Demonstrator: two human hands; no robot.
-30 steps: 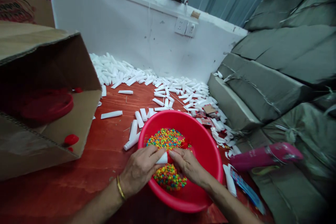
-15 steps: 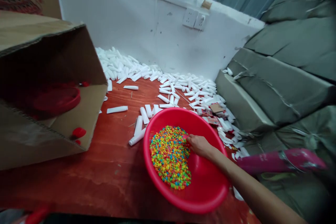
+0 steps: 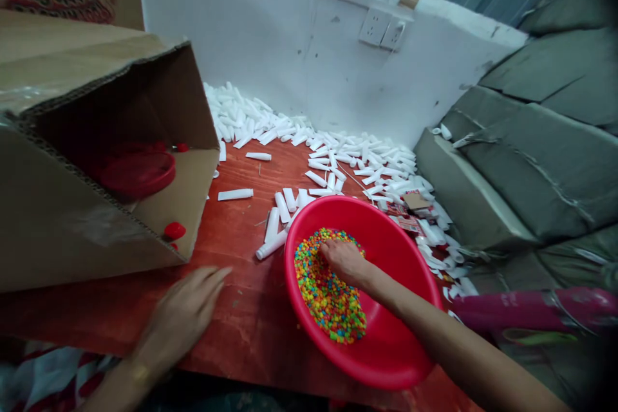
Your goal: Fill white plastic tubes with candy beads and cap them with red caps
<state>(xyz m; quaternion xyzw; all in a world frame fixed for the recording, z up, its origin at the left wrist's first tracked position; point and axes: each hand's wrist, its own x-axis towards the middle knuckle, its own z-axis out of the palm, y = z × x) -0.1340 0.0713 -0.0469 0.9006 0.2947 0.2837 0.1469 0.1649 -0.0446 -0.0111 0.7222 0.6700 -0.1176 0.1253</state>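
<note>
A red plastic basin stands on the red wooden table, with small multicoloured candies heaped along its left side. My right hand reaches into the basin from the right, its curled fingers pressed into the candies. The fingertips are buried, so whatever they grip is hidden. Slightly smeared by motion, my left hand hovers over the table's front part, fingers stretched out and nothing visible in them. White tubes lie just left of the basin.
On the left a cardboard box lies open, with a red round lid-like piece and a red cap inside. More white tubes pile along the wall. Wrapped packages are stacked right, above a magenta cylinder.
My left hand has come into view from the lower left, over the table. My right hand has pushed further left into the candies. The view has shifted slightly left.
</note>
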